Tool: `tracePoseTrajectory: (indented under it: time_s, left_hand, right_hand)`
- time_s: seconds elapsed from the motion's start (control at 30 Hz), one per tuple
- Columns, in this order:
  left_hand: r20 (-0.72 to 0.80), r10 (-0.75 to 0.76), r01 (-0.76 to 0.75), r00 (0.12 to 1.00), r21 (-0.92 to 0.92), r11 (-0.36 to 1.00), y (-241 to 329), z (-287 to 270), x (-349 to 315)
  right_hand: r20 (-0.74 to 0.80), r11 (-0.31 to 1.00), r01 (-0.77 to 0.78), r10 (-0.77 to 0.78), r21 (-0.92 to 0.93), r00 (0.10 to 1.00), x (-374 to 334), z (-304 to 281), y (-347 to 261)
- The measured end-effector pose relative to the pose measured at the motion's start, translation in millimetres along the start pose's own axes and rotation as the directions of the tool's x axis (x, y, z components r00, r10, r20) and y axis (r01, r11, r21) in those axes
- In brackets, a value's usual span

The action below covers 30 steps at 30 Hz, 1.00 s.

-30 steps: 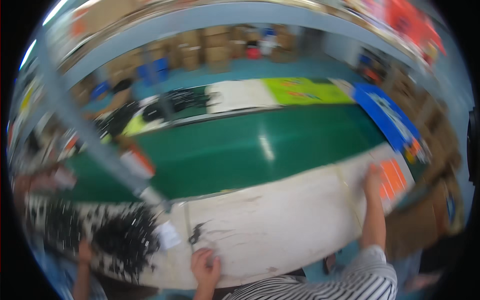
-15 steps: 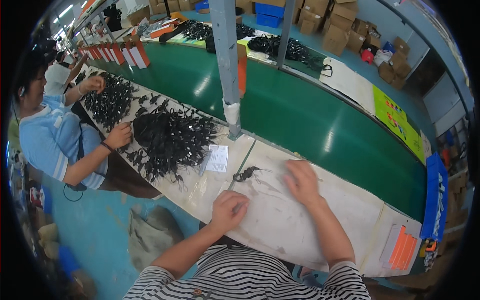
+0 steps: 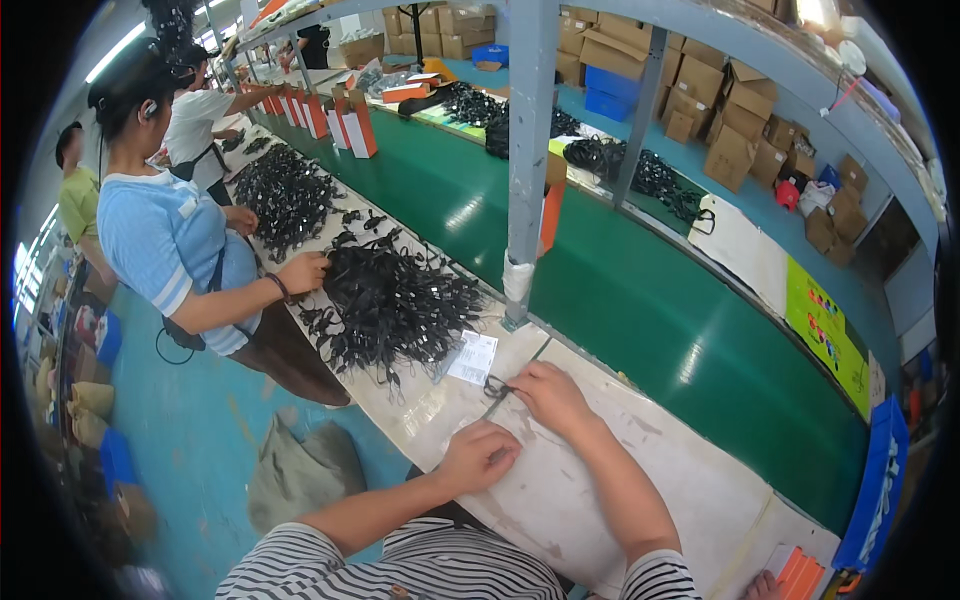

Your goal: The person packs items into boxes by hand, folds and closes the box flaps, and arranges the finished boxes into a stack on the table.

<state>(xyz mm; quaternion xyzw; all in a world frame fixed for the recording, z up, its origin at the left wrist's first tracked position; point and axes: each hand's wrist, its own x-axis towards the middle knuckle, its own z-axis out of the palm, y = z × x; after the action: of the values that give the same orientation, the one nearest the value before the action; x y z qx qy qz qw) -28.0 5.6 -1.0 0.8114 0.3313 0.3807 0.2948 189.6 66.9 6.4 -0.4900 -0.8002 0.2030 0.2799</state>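
My right grip (image 3: 550,402) pinches a small black cord loop (image 3: 495,388) between thumb and fingertips, just above the pale bench (image 3: 690,470) and near the green belt (image 3: 640,285) along its far side. My left grip (image 3: 478,458) is loosely curled closer to me; I see nothing in it, though I cannot tell whether the fingertips meet.

Just beyond the loop lies a white printed sheet (image 3: 472,357), rectangular, with rows of dark print too small for me to make out. It lies beside a large heap of black cords (image 3: 400,305), dotted with pale, glinting tabs on which I can read no marks. A co-worker in a blue top (image 3: 150,235) has a hand (image 3: 303,272) at that heap's left edge.

Across the belt, a lime-green panel (image 3: 828,328) carries a cluster of multicoloured printed shapes. Orange-and-white cartons (image 3: 358,130) stand on the belt farther left. At the lower right, another person's hand (image 3: 765,587) is beside some orange pieces (image 3: 802,573) divided by white lines.
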Motion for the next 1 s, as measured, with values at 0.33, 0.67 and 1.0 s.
tracePoseTrajectory:
  time_s: [0.33, 0.67, 1.0]
  left_hand:
    - [0.040, -0.014, 0.012, 0.999, 0.031, 0.999, -5, 9, 3]
    - [0.053, 0.023, -0.027, 0.998, 0.082, 0.996, 6, 14, 8]
    - [-0.372, 0.238, -0.204, 0.897, 0.129, 0.970, 37, 73, 241]
  right_hand:
    - [-0.116, 0.993, -0.008, -0.006, -0.118, 0.993, 37, -17, 17]
    - [-0.726, 0.990, -0.119, 0.133, 0.071, 0.675, 0, -53, 93]
    - [-0.764, 0.855, -0.023, 0.475, 0.519, 0.436, 4, -43, 135]
